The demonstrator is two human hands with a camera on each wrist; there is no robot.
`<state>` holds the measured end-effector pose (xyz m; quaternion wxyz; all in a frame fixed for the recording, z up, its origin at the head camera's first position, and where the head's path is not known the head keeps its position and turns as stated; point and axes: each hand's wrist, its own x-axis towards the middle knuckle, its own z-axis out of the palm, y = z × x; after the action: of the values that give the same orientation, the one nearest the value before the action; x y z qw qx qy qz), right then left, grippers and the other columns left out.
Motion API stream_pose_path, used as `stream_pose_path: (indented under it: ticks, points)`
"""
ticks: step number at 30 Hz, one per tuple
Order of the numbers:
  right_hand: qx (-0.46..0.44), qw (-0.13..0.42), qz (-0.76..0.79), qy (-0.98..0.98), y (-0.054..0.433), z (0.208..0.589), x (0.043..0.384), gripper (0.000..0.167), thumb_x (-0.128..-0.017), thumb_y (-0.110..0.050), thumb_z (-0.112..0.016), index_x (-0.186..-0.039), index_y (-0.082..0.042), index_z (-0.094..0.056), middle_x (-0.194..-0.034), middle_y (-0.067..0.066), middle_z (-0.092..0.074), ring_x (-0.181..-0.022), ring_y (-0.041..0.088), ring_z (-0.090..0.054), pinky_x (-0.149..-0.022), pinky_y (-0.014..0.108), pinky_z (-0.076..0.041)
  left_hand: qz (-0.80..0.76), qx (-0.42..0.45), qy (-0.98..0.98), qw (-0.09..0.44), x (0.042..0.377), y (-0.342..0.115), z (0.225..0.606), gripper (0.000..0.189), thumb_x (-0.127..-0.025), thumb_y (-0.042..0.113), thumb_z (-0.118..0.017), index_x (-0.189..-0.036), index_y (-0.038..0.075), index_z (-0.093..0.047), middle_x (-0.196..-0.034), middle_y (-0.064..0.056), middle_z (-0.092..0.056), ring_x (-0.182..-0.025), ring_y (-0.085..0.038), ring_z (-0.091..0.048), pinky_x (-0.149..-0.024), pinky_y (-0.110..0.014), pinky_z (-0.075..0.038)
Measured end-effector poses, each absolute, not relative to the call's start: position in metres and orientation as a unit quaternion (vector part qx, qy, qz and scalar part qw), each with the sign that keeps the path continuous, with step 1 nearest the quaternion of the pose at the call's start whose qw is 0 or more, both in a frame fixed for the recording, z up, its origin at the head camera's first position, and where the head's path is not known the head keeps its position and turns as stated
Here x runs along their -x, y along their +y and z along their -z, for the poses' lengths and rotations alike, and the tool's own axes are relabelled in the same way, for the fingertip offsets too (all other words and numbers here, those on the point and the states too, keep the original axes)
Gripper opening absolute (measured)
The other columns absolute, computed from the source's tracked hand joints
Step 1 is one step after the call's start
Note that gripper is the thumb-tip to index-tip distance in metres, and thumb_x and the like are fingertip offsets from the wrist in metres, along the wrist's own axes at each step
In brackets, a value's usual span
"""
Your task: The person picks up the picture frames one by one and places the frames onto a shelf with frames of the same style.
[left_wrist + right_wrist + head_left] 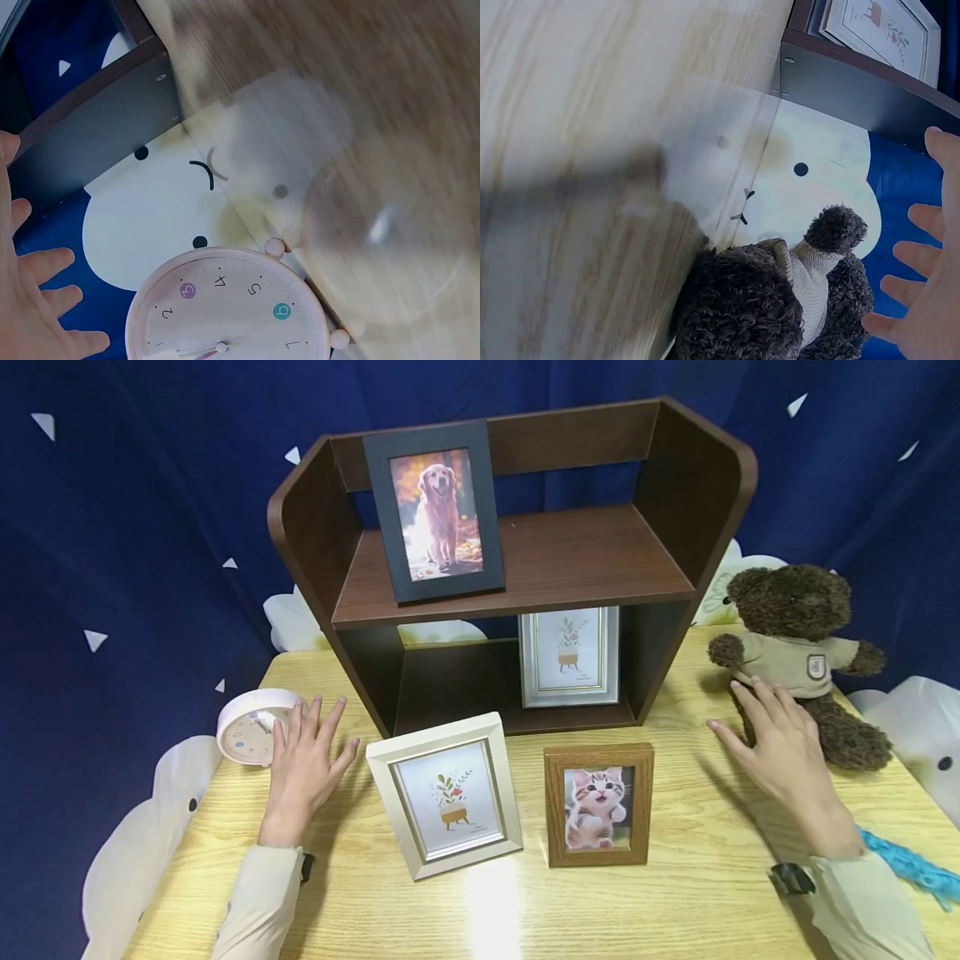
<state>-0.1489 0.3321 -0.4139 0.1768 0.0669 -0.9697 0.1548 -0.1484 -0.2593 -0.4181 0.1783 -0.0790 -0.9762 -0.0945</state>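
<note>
My left hand (306, 770) is spread with straight fingers, nearest to a pink round alarm clock (251, 727), which also fills the bottom of the left wrist view. My right hand (783, 760), fingers likewise straight and apart, is beside a brown teddy bear (813, 664) in a beige shirt; in the head view it covers part of the bear. Neither hand holds anything. Between the hands stand a cream picture frame (390, 777) with a plant print and a brown wooden frame (555, 810) with a kitten photo.
Behind them stands a dark brown two-tier shelf (585, 552). A black frame (378, 485) with a dog photo leans on its upper tier; a silver-white frame (570, 656) stands in the lower. A blue item (911, 864) lies at the table's right side. Dark blue curtain (150, 527) hangs behind.
</note>
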Motion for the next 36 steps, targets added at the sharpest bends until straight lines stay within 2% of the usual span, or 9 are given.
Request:
stream_pose_path:
  ticks: [7,18,24,31,34,36]
  points:
    - [-0.081,0.198,-0.155,-0.964,0.331,0.415,0.149,0.066,-0.095,-0.047,-0.051,-0.145,-0.006,-0.036,-0.146,0.027,-0.034,-0.136,0.046,-0.025,-0.103,0.070,-0.022,0.106,0.075,-0.975,0.178,0.150,-0.258,0.417,0.058,-0.093,0.041,-0.051,-0.144,0.015,-0.036,-0.146,-0.025,-0.033,-0.138,-0.044,-0.020,-0.111,-0.065,-0.014]
    - [-0.106,0.232,-0.163,-0.953,0.326,0.415,0.149,0.059,-0.093,-0.044,-0.056,-0.136,-0.003,-0.047,-0.140,0.027,-0.043,-0.127,0.048,-0.036,-0.097,0.070,-0.029,0.153,0.101,-0.962,0.201,0.159,-0.248,0.415,0.054,-0.096,0.034,-0.049,-0.142,0.008,-0.039,-0.139,-0.027,-0.042,-0.133,-0.046,-0.030,-0.111,-0.062,-0.022]
    - [-0.118,0.230,-0.212,-0.942,0.321,0.414,0.147,0.048,-0.092,-0.034,-0.062,-0.126,0.000,-0.056,-0.133,0.028,-0.050,-0.118,0.050,-0.044,-0.092,0.071,-0.032,0.184,0.114,-0.955,0.202,0.163,-0.240,0.411,0.051,-0.096,0.029,-0.050,-0.139,0.001,-0.043,-0.135,-0.026,-0.048,-0.130,-0.045,-0.035,-0.110,-0.057,-0.028]
    - [-0.118,0.195,-0.256,-0.939,0.314,0.411,0.141,0.040,-0.092,-0.027,-0.063,-0.118,0.003,-0.060,-0.116,0.031,-0.059,-0.106,0.052,-0.050,-0.087,0.069,-0.035,0.209,0.093,-0.957,0.178,0.166,-0.234,0.407,0.053,-0.097,0.031,-0.051,-0.138,-0.002,-0.043,-0.137,-0.024,-0.047,-0.130,-0.040,-0.038,-0.111,-0.053,-0.029]
    - [-0.120,0.201,-0.266,-0.935,0.311,0.411,0.139,0.034,-0.090,-0.023,-0.066,-0.113,0.001,-0.064,-0.112,0.026,-0.063,-0.105,0.045,-0.056,-0.087,0.059,-0.043,0.219,0.090,-0.953,0.188,0.168,-0.232,0.407,0.053,-0.097,0.031,-0.053,-0.137,-0.003,-0.045,-0.134,-0.024,-0.051,-0.126,-0.040,-0.043,-0.108,-0.052,-0.033]
    - [-0.124,0.209,-0.275,-0.930,0.310,0.411,0.139,0.030,-0.088,-0.021,-0.069,-0.110,-0.001,-0.067,-0.107,0.021,-0.067,-0.105,0.022,-0.061,-0.088,0.042,-0.049,0.224,0.090,-0.950,0.198,0.170,-0.231,0.407,0.053,-0.096,0.031,-0.054,-0.136,-0.004,-0.046,-0.131,-0.024,-0.054,-0.122,-0.040,-0.047,-0.106,-0.052,-0.036]
